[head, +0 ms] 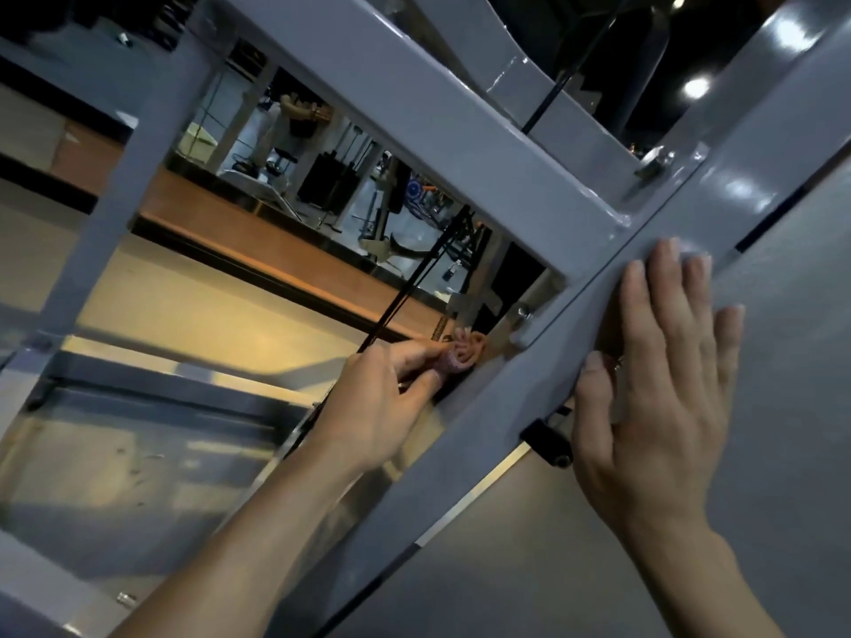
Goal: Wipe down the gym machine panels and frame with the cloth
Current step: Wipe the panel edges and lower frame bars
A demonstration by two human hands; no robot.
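Behind the grey steel a mirrored wall gives back a dim gym floor with dark weight stacks and other machines, above a band of wood-coloured trim. The left hand (387, 398) has its fingers curled round a small bunched pink cloth (460, 359), pushing it into the inner corner where the diagonal frame post (460, 448) meets a bright metal bracket (511, 322). The right hand (663, 361) grips nothing: it lies flat, fingers straight and spread, across the seam between that post and the smooth panel (783, 407), seemingly as a brace. A black cable (414, 287) runs down just beside the left knuckles, and a bolted crossbar (460, 126) spans the opening above. The wiping looks confined to this tight corner, with the broad panel and most of the frame probably yet to be covered. The cloth, wadded so small, could snag on the bracket's edge or bolt and pull free of the fingers; the knuckles could also scrape the cable or bracket on a hurried stroke.
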